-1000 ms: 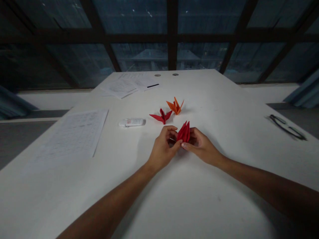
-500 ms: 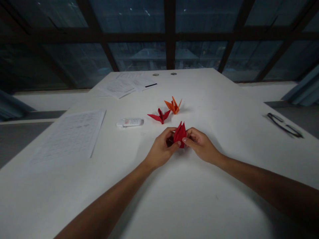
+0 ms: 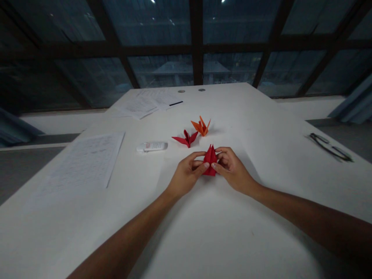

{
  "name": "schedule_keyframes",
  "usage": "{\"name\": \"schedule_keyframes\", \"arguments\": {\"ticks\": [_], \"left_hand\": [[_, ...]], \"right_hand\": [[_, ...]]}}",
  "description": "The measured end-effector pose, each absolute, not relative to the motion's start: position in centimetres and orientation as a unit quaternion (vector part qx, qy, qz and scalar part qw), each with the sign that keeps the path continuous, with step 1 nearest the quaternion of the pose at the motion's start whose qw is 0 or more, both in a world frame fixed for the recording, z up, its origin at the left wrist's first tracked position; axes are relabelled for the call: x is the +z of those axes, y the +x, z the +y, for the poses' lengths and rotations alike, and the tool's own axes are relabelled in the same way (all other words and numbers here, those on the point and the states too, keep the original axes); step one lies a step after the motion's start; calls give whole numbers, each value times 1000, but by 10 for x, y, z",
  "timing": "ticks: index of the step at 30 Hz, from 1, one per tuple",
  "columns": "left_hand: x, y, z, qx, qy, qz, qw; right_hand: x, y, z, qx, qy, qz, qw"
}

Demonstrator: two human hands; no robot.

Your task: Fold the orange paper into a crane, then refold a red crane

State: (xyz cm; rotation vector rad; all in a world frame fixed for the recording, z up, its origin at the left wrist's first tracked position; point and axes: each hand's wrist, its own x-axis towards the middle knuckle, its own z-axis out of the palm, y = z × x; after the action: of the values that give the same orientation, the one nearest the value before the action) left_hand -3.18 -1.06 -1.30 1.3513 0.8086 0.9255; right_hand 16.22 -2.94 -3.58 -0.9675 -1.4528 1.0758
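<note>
A folded piece of red origami paper (image 3: pixel 210 158), with two points at its top, is held upright just above the white table. My left hand (image 3: pixel 188 170) pinches its left side, thumb on the near face and fingers behind. On the right side my right hand (image 3: pixel 231 167) grips it the same way, its thumb close to the other thumb. The back of the paper is hidden. Beyond my hands stand a red origami crane (image 3: pixel 187 138) and, just behind it, an orange origami crane (image 3: pixel 202 126).
A white bottle (image 3: pixel 152 146) lies left of the cranes. Written sheets (image 3: pixel 84 162) cover the left side, with more papers (image 3: pixel 142 104) and a dark pen (image 3: pixel 176 103) farther back. Eyeglasses (image 3: pixel 331 147) rest near the right edge of the table (image 3: pixel 232 232). Windows stand behind.
The red folded paper has turned so its face points more squarely toward me, and both thumbs now press on its front. The view has tilted slightly upward.
</note>
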Motion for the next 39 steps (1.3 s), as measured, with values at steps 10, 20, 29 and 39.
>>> {"name": "schedule_keyframes", "arguments": {"ticks": [10,20,29,39], "left_hand": [[-10,-31,-13,412,613,367,566],[-7,-34,-13,412,618,379,552],[-9,-33,-11,413,609,383,558],[-10,-34,-4,536,429,406,603]], "right_hand": [[-28,165,-33,437,-433,-600,512],[-23,163,-32,378,-447,-664,464],[-20,166,-33,345,-391,-718,461],[-19,165,-36,359,-352,-735,454]]}}
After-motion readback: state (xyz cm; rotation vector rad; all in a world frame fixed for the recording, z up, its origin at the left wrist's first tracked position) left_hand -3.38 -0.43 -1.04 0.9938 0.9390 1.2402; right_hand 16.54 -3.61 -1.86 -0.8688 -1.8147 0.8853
